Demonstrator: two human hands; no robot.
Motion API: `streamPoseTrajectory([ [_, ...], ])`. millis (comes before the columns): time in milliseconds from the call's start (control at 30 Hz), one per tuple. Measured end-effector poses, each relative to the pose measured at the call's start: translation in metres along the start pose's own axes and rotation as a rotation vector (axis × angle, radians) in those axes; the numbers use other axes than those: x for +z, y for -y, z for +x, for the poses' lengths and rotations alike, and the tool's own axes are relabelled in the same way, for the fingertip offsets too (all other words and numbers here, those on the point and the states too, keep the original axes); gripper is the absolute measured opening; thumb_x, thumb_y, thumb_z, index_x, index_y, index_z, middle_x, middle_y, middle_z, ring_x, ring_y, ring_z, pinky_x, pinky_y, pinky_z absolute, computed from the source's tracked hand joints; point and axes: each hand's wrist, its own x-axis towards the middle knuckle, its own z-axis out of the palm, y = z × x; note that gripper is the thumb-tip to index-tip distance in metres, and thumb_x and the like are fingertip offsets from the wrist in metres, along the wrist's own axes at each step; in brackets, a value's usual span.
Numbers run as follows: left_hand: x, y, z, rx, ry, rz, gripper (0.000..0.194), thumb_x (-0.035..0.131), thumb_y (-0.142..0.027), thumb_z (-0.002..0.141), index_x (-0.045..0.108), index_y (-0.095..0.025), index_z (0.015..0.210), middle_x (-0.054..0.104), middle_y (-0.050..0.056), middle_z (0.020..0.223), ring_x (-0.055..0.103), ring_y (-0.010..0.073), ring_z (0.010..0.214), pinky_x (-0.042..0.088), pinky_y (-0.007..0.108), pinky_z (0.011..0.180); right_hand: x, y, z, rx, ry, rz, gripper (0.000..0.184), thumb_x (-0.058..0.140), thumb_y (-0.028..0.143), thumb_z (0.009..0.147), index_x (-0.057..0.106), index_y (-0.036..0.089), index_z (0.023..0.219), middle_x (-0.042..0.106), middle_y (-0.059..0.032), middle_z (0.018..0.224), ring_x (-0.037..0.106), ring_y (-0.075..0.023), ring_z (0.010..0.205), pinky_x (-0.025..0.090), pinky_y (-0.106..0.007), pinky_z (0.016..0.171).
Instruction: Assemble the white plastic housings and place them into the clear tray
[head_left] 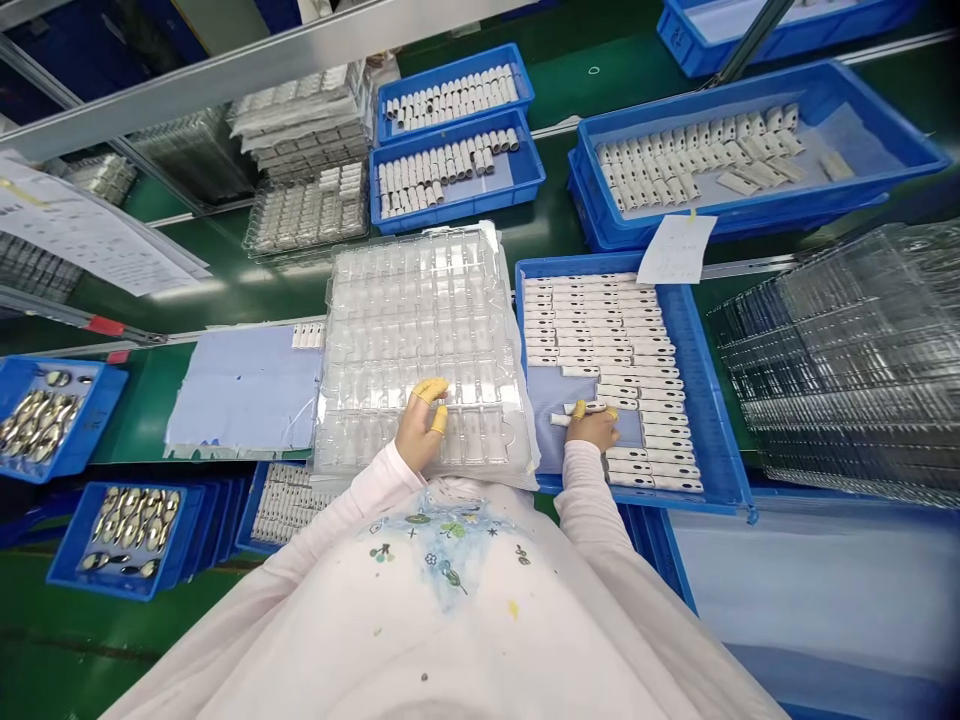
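Observation:
My left hand (422, 428), with yellow finger cots on its tips, is over a clear plastic blister tray (405, 330) in front of me. Its thumb and forefinger are apart, with nothing seen between them. To the right, my right hand (594, 430) is inside a blue bin (709, 400) lined with rows of white tubular parts (592, 318). Its yellow-capped fingers close around a white tubular part (585, 408) at the left end of a shortened row. The hand partly hides that part, so whether a second one is gripped too is unclear.
Blue bins with similar parts (450, 170) and a wider bin (757, 80) stand at the back. Stacked clear trays (847, 360) rise on the right. A blue sheet (244, 390) lies left of the tray. Bins of shiny metal pieces (135, 515) are at lower left.

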Motion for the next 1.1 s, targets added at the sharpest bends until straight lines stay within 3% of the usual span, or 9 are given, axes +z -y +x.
streamPoseTrajectory([
  [233, 0.001, 0.001, 0.002, -0.013, 0.004, -0.093, 0.037, 0.052, -0.024, 0.100, 0.063, -0.023, 0.135, 0.067, 0.011, 0.133, 0.072, 0.0157, 0.105, 0.058, 0.045, 0.109, 0.001, 0.019, -0.018, -0.133, 0.071, 0.186, 0.040, 0.071, 0.042, 0.103, 0.066, 0.017, 0.135, 0.071, -0.0101, 0.131, 0.072, -0.0231, 0.112, 0.064, -0.045, 0.097],
  [367, -0.004, -0.006, 0.005, 0.007, 0.047, -0.143, 0.033, 0.051, -0.023, 0.101, 0.065, -0.021, 0.131, 0.068, 0.012, 0.131, 0.073, 0.0137, 0.097, 0.062, 0.041, 0.102, -0.021, 0.043, -0.016, -0.278, 0.043, 0.283, 0.035, 0.070, 0.044, 0.103, 0.069, 0.016, 0.125, 0.072, -0.0073, 0.119, 0.072, -0.0196, 0.102, 0.064, -0.041, 0.090],
  [567, -0.026, -0.041, 0.014, 0.129, 0.175, -0.160, 0.028, 0.051, -0.028, 0.108, 0.069, -0.021, 0.127, 0.074, 0.010, 0.122, 0.074, 0.0157, 0.106, 0.062, 0.038, 0.100, -0.108, 0.092, -0.017, -0.569, -0.064, 0.456, 0.040, 0.079, 0.054, 0.090, 0.063, 0.019, 0.103, 0.069, -0.0041, 0.096, 0.064, -0.0159, 0.073, 0.061, -0.037, 0.077],
  [633, -0.029, -0.055, 0.021, 0.256, 0.183, -0.106, 0.033, 0.050, -0.027, 0.109, 0.064, -0.022, 0.138, 0.071, 0.013, 0.134, 0.070, 0.0194, 0.124, 0.059, 0.043, 0.110, -0.142, 0.115, -0.039, -0.717, -0.057, 0.520, 0.046, 0.085, 0.058, 0.083, 0.062, 0.023, 0.101, 0.069, -0.0018, 0.093, 0.064, -0.0149, 0.068, 0.059, -0.032, 0.067],
  [733, -0.026, -0.073, 0.032, 0.440, 0.130, 0.033, 0.053, 0.047, -0.027, 0.110, 0.040, -0.022, 0.162, 0.057, 0.020, 0.155, 0.055, 0.0258, 0.149, 0.052, 0.050, 0.122, -0.185, 0.156, -0.092, -1.162, 0.016, 0.707, 0.032, 0.083, 0.043, 0.091, 0.060, 0.026, 0.106, 0.069, 0.0003, 0.094, 0.064, -0.0123, 0.064, 0.054, -0.026, 0.056],
  [833, -0.019, -0.081, 0.040, 0.510, 0.106, 0.079, 0.070, 0.048, -0.032, 0.111, 0.016, -0.024, 0.172, 0.052, 0.022, 0.159, 0.053, 0.0288, 0.151, 0.052, 0.051, 0.121, -0.210, 0.189, -0.142, -1.387, 0.128, 0.766, 0.023, 0.079, 0.027, 0.095, 0.059, 0.027, 0.106, 0.063, 0.0048, 0.085, 0.057, -0.0091, 0.058, 0.051, -0.022, 0.050],
  [933, -0.019, -0.084, 0.042, 0.485, 0.123, 0.030, 0.068, 0.041, -0.037, 0.112, 0.012, -0.025, 0.172, 0.060, 0.020, 0.147, 0.063, 0.0286, 0.137, 0.057, 0.051, 0.113, -0.217, 0.205, -0.169, -1.430, 0.156, 0.765, 0.022, 0.078, 0.021, 0.095, 0.059, 0.027, 0.105, 0.062, 0.0047, 0.085, 0.057, -0.0092, 0.060, 0.051, -0.022, 0.052],
  [1000, -0.027, -0.089, 0.040, 0.385, 0.144, -0.051, 0.063, 0.037, -0.043, 0.113, 0.022, -0.022, 0.170, 0.064, 0.019, 0.138, 0.066, 0.0287, 0.128, 0.058, 0.051, 0.110, -0.218, 0.210, -0.173, -1.357, 0.213, 0.782, 0.023, 0.081, 0.025, 0.094, 0.060, 0.026, 0.104, 0.064, 0.0039, 0.085, 0.059, -0.0093, 0.060, 0.053, -0.022, 0.052],
  [1100, -0.047, -0.102, 0.035, 0.140, 0.271, -0.306, 0.065, 0.050, -0.057, 0.108, 0.042, -0.022, 0.162, 0.067, 0.016, 0.133, 0.069, 0.0273, 0.121, 0.059, 0.048, 0.107, -0.222, 0.215, -0.171, -1.158, 0.407, 0.917, 0.034, 0.087, 0.033, 0.089, 0.063, 0.027, 0.112, 0.065, 0.0041, 0.088, 0.057, -0.0078, 0.055, 0.051, -0.019, 0.044],
])
